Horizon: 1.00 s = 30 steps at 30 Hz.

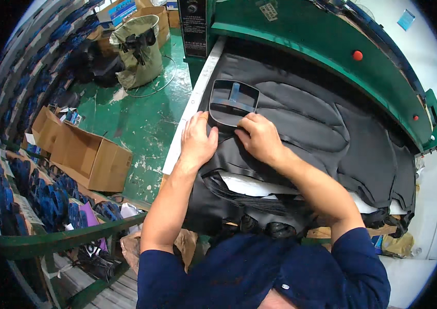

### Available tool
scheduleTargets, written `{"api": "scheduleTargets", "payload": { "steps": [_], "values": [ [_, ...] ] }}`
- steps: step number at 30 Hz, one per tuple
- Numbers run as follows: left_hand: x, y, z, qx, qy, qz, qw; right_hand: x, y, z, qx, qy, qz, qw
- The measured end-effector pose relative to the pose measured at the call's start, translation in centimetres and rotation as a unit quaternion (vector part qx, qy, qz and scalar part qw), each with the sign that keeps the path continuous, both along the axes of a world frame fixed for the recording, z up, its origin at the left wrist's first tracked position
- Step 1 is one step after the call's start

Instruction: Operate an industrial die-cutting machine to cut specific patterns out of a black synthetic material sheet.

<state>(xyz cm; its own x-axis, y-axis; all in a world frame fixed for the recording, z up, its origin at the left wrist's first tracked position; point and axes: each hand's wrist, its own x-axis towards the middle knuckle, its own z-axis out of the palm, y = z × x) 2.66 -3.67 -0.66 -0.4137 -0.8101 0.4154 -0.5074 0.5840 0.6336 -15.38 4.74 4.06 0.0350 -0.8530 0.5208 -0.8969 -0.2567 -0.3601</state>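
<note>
A cutting die (234, 126), a dark rounded metal band with cross braces inside, stands on black sheet material (301, 108) spread over the press bed. My right hand (262, 136) pinches the die's near right rim between thumb and fingers. Beside the near left corner of the die lies my left hand (198, 141), its fingers stretched forward and the thumb apart, at the white edge of the bed. Whether its fingertips touch the die I cannot tell. Curved creases or cut lines run across the sheet to the right of the die.
A green press beam (321, 41) with a red button (357, 55) spans the far side. Leftward are a green floor, an open cardboard box (89, 159), a fabric sack (138, 51) and racks of blue-edged dies (48, 190). A green rail (74, 234) runs near my left arm.
</note>
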Motion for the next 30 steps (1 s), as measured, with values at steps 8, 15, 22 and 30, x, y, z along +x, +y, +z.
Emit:
{"api": "scheduleTargets", "payload": {
  "steps": [8,15,22,30],
  "values": [
    [0.0,-0.5,-0.5,0.001,0.012,0.002,1.0,-2.0,-5.4,4.7,0.163,-0.063,-0.011,0.985],
    [0.0,-0.6,-0.6,0.0,0.032,0.009,0.999,-1.6,-9.8,5.4,0.302,0.141,-0.034,0.942],
    [0.3,-0.5,0.0,0.024,0.033,0.003,0.999,-5.9,-11.2,10.6,0.14,0.262,0.09,0.951],
    [0.1,0.2,1.5,-0.044,0.115,0.023,0.992,-6.9,-10.6,9.4,0.014,0.392,0.35,0.851]
  ]
}}
